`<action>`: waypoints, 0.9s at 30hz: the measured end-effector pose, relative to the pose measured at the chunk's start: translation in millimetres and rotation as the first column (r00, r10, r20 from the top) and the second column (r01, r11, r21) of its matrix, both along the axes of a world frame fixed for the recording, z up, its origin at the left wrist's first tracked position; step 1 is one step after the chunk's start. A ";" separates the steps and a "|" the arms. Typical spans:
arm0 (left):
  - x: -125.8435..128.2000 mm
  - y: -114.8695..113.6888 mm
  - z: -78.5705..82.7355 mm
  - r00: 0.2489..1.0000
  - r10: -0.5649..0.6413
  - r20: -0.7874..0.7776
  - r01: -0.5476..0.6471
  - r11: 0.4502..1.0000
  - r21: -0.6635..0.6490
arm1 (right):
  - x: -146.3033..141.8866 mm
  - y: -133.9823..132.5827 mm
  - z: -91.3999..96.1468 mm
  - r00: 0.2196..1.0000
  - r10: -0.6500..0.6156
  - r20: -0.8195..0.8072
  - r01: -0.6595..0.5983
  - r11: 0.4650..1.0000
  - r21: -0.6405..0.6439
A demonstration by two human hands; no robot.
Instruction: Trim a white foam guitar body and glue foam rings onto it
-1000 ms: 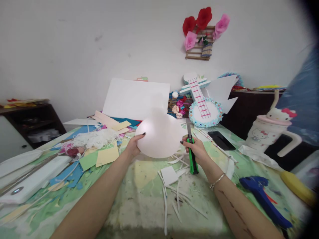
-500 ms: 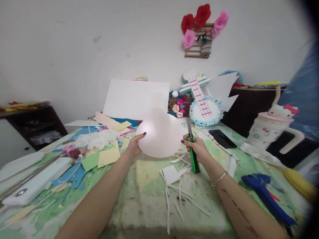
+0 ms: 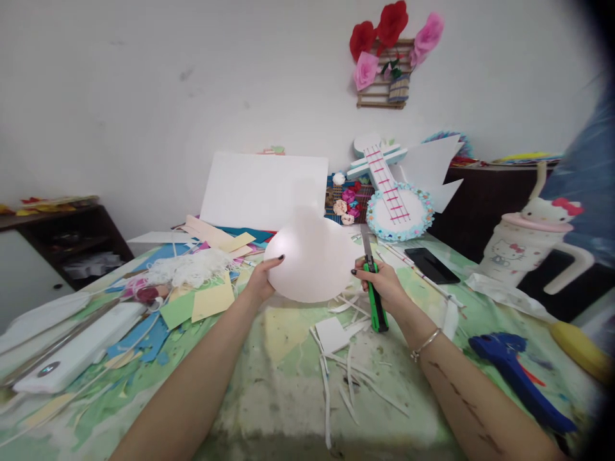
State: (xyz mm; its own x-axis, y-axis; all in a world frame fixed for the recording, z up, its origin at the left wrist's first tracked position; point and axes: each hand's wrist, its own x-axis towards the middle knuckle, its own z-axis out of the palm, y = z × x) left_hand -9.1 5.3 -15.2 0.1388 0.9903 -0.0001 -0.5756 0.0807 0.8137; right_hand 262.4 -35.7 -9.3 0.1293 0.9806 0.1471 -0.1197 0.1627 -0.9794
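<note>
My left hand [image 3: 262, 282] grips the left edge of a pale pink rounded foam cut-out [image 3: 312, 256], held upright above the table. My right hand [image 3: 382, 285] is closed round a green utility knife [image 3: 375, 291], its blade pointing up beside the cut-out's right edge, and its fingertips touch that edge. White foam strips and a small white square [image 3: 334, 334] lie on the table just below both hands.
A white board [image 3: 264, 189] leans on the wall behind. Coloured paper scraps and white string [image 3: 189, 269] lie left, a white box [image 3: 77, 349] nearer. A foam guitar [image 3: 391, 202], black phone [image 3: 432, 266], cat mug [image 3: 526, 246] and blue glue gun [image 3: 516, 378] sit right.
Hands, cut-out and knife keep almost the same pose; the view has shifted slightly, and the knife sits a touch lower and more tilted.
</note>
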 end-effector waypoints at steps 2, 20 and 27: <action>-0.6 0.6 -0.2 1.000 0.002 0.010 -0.002 1.000 -0.007 | -0.2 -0.3 0.4 1.000 0.001 -0.001 -0.001 1.000 -0.004; 5.4 4.6 11.5 0.989 0.143 -0.028 -0.139 0.984 0.111 | -0.5 -0.5 -0.4 0.999 -0.028 0.031 0.028 0.999 0.016; 6.5 4.6 19.8 0.774 0.597 -0.211 -0.560 0.801 0.209 | -8.4 -6.4 5.1 1.000 -0.014 -0.006 0.014 1.000 0.021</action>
